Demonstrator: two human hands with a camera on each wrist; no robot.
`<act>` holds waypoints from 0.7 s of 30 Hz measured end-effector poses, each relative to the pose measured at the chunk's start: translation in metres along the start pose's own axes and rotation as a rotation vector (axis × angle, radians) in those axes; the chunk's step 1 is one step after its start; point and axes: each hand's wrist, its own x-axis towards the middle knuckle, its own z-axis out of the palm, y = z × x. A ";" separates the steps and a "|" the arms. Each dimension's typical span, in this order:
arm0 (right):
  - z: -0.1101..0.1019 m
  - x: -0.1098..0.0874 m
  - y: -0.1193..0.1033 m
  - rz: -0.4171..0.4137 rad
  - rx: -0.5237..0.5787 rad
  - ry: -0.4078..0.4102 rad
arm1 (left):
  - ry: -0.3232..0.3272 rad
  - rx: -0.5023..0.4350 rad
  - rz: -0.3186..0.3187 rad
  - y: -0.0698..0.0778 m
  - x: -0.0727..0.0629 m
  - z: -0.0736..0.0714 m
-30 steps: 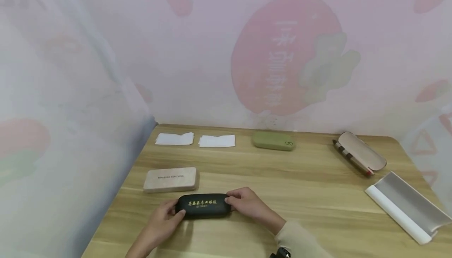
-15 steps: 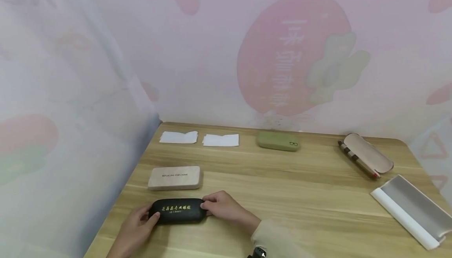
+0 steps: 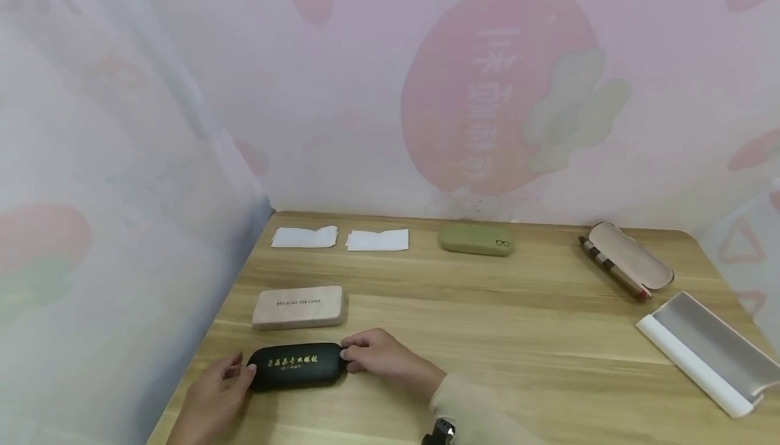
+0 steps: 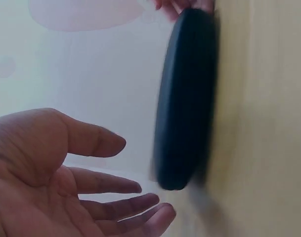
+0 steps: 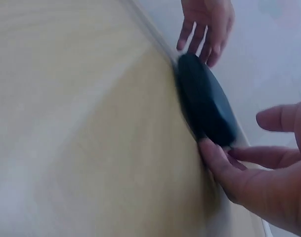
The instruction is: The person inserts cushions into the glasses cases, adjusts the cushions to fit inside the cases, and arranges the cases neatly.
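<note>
A black glasses case [image 3: 295, 366] with gold lettering lies closed near the table's front left. My left hand [image 3: 213, 391] is beside its left end; in the left wrist view the fingers [image 4: 115, 207] are spread and apart from the case. At the other end is my right hand [image 3: 393, 360], its thumb and fingertips at the case's edge. The right wrist view shows those fingers [image 5: 269, 157] loosely extended by the dark case [image 5: 204, 96]. Just behind the black case sits a beige glasses case [image 3: 298, 307], also closed.
Two folded white cloths [image 3: 305, 237] and a green glasses case [image 3: 477, 239] line the table's back. Rightward stand an opened case with a plaid side [image 3: 630, 259] and an opened white case [image 3: 707, 350]. Printed fabric walls [image 3: 341, 126] rise behind and left.
The black case has moved left with both hands, to in front of the beige case. My left fingers have come off its left end, and the right hand's hold has loosened.
</note>
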 end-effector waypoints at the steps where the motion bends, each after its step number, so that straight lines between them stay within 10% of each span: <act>1: -0.006 0.000 0.001 -0.004 0.015 0.002 | 0.002 0.008 0.008 0.001 0.002 -0.003; 9: -0.069 -0.012 -0.006 -0.022 -0.012 0.079 | 0.036 -0.007 0.090 0.029 0.021 -0.020; 16: -0.131 -0.027 -0.002 -0.045 0.006 0.268 | 0.122 -0.081 0.440 0.086 0.047 -0.005; 21: -0.188 -0.046 -0.006 -0.064 0.000 0.421 | -0.013 -0.113 0.595 0.133 0.071 0.023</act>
